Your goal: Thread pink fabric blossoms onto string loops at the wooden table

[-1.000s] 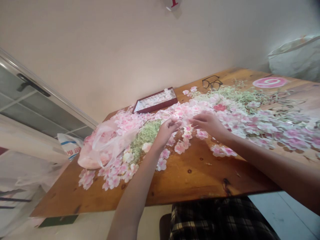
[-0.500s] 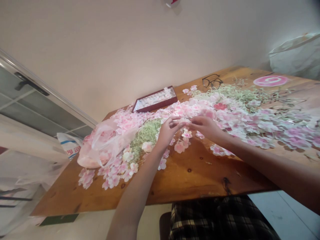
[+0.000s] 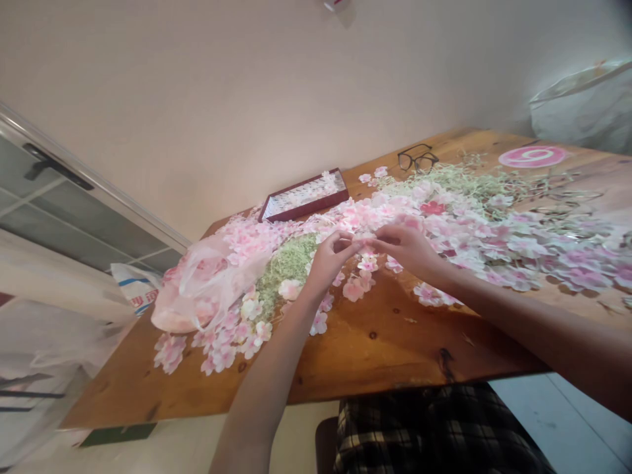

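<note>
Above the wooden table, my left hand (image 3: 334, 254) and my right hand (image 3: 402, 245) meet fingertip to fingertip. Between them they pinch a pale pink artificial flower (image 3: 364, 239), its outline partly lost against the blossoms behind. Pink and white artificial flowers (image 3: 498, 247) are heaped behind my hands and out to the right. A few pink blossoms (image 3: 358, 286) lie just below my fingers. To the left of my left hand is a clump of pale green stems (image 3: 291, 260).
A dark red tray (image 3: 306, 209) of small white pieces stands against the wall. Farther right are eyeglasses (image 3: 418, 160) and a pink oval sign (image 3: 532, 157). A plastic bag of petals (image 3: 195, 283) lies at the left. A white sack (image 3: 585, 108) stands beyond the table's right corner.
Both hands stay together at the pale pink flower, with only slight finger movement. The whole view has shifted very slightly.
</note>
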`<state>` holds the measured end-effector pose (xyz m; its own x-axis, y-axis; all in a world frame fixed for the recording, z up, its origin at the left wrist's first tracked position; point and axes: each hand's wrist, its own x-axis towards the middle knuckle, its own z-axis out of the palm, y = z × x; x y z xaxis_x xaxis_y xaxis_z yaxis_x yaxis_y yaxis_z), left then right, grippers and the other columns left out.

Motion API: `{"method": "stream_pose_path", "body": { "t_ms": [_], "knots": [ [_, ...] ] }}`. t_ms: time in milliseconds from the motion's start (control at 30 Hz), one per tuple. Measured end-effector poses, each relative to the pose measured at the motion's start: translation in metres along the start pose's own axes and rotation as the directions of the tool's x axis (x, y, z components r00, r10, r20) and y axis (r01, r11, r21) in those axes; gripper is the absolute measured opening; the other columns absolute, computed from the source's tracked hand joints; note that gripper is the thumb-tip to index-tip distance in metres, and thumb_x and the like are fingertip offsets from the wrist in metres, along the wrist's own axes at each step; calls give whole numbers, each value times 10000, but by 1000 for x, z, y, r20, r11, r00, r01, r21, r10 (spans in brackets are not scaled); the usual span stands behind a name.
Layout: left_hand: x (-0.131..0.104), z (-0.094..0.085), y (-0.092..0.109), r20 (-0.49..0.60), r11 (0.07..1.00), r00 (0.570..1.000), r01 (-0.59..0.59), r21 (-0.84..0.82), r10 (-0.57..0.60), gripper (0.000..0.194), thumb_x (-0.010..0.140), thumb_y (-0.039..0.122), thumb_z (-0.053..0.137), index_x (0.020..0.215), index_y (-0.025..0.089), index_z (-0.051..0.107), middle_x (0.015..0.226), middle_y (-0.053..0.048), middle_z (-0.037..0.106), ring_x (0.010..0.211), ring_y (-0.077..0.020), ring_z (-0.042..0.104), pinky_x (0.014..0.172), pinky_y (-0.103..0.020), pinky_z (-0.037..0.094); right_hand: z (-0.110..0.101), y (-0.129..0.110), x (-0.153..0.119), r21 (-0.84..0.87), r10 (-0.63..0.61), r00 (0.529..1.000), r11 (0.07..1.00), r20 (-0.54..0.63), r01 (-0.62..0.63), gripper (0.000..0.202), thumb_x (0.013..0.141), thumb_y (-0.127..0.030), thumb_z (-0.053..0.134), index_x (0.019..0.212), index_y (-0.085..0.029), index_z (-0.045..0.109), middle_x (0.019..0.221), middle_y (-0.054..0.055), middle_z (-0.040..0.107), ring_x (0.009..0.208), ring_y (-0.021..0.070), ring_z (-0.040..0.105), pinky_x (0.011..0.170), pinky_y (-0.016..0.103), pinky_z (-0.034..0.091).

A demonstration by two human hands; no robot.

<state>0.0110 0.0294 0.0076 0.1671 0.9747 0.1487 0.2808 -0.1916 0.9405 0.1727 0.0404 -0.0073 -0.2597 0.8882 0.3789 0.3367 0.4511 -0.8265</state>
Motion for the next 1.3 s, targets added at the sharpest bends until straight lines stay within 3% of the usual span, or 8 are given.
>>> {"method": "stream_pose_path", "body": {
  "t_ms": [400,567,700,867,1033,1200,1300],
  "knots": [
    [0,1,2,-20,1000,1000,15,13,-15,242,636,374,572,749,173,500,686,4,530,696,-112,515,680,-249,404,0,-7,-2,38,40,999,998,1,-40,248,732,-369,517,638,-141,537,612,17,541,572,105,479,505,217,340],
    [5,-3,-7,-63,995,998,-6,101,12,232,634,368,567,730,170,492,701,-3,540,692,-116,520,643,-234,392,-16,2,9,-48,113,984,993,139,-107,211,748,-325,490,705,-141,586,660,39,594,594,119,528,523,221,373],
    [9,-9,-13,-144,983,990,19,182,8,205,625,340,568,698,166,486,702,-6,536,683,-118,517,622,-232,381,-31,21,19,-312,81,974,950,210,-12,149,721,-260,513,727,-161,625,727,39,630,623,134,548,552,231,380],
    [11,-10,-16,-164,975,986,39,219,-3,184,625,321,562,668,165,475,668,0,518,650,-110,505,616,-236,376,-26,29,17,-506,-20,976,853,215,129,177,740,-209,471,788,-179,638,773,33,640,682,152,555,594,239,376],
    [10,-10,-18,-161,974,987,18,227,19,174,635,323,547,686,169,484,694,-7,531,664,-116,509,623,-248,375,-18,28,12,-563,26,965,816,261,130,186,755,-265,469,789,-179,630,765,43,633,655,156,547,533,234,363],
    [10,-10,-18,-144,976,990,27,215,5,194,630,338,551,706,168,495,716,-18,544,682,-125,517,635,-259,382,-13,31,13,-541,1,954,824,299,169,199,769,-284,465,831,-196,633,778,49,632,677,164,550,572,241,372],
    [10,-10,-19,-128,977,992,6,212,22,209,637,358,543,712,169,494,713,-18,542,686,-127,516,626,-255,380,-8,33,14,-551,7,966,823,258,141,209,754,-333,498,824,-189,633,757,66,626,700,181,547,583,245,370]
  ]
}}
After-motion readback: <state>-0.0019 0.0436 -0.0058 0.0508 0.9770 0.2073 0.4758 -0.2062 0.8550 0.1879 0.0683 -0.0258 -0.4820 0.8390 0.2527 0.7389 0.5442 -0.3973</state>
